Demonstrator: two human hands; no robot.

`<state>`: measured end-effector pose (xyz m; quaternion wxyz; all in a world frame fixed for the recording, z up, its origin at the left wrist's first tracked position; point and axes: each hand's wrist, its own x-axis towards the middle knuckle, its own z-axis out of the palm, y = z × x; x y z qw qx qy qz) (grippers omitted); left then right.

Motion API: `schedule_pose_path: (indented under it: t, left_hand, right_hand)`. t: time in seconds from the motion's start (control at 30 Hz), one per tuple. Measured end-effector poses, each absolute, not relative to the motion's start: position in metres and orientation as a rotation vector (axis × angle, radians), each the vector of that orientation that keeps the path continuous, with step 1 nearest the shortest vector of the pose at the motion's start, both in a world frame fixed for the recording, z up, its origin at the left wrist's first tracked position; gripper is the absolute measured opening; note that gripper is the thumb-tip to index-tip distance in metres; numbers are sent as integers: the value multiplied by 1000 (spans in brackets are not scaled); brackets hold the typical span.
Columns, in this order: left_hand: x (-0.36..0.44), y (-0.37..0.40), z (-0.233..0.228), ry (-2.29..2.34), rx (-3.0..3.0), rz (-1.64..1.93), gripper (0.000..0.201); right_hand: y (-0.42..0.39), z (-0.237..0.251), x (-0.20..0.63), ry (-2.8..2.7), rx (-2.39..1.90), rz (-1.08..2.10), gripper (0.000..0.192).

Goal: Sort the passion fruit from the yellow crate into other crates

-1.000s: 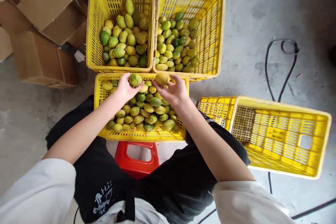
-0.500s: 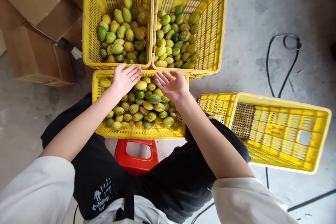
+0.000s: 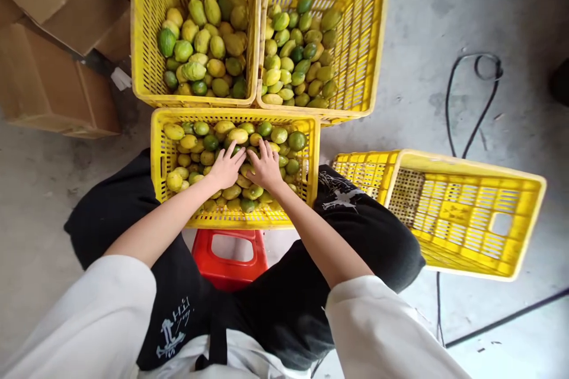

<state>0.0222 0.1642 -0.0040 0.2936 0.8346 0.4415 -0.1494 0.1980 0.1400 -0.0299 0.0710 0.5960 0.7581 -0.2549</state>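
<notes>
- Left hand [image 3: 227,167] & right hand [image 3: 265,169] lie side by side, palms down, on the heap of green-yellow oval fruit [image 3: 208,145] in the near yellow slatted plastic crate [image 3: 156,148]; fingers spread & curled onto fruit, but can't tell if either has a fruit gripped.
- Near crate sits between the knees, propped on a red plastic stool [image 3: 229,257], prob. so the fruit is within easy arm reach.
- Two more yellow crates butt against its far edge: far-left crate [image 3: 137,29] w/ bigger, yellower fruit, far-right crate [image 3: 377,29] w/ smaller, greener ones. Looks like separate grades.
- Empty yellow crate [image 3: 524,219] lies tipped at right on the concrete floor [image 3: 444,12].
- Brown cardboard boxes [image 3: 48,71] at left; black cable [image 3: 471,112] loops on floor.
</notes>
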Motion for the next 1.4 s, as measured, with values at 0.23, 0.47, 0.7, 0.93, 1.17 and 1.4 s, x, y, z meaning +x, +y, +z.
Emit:
schedule_pose_path:
  t: [0.23, 0.47, 0.7, 0.93, 1.17, 1.4]
  left_hand:
    - [21, 162, -28, 1350, 2203, -412, 70]
    - [10, 169, -51, 1318, 2241, -193, 54]
    - [13, 166, -82, 1414, 2243, 84, 28]
    - [18, 162, -116, 1675, 2075, 393, 16]
    - [25, 161, -101, 1720, 1967, 247, 16]
    - [31, 162, -88, 1694, 1916, 137, 25]
  right_hand:
    - [139, -72, 208, 2445, 1987, -578, 39]
    - [136, -95, 208, 2569, 2065, -468, 34]
    - [137, -98, 207, 2618, 2069, -421, 34]
    - [135, -99, 207, 2626, 2067, -382, 34]
    - [135, -94, 208, 2562, 2088, -490, 35]
    - [139, -94, 208, 2518, 2074, -628, 35]
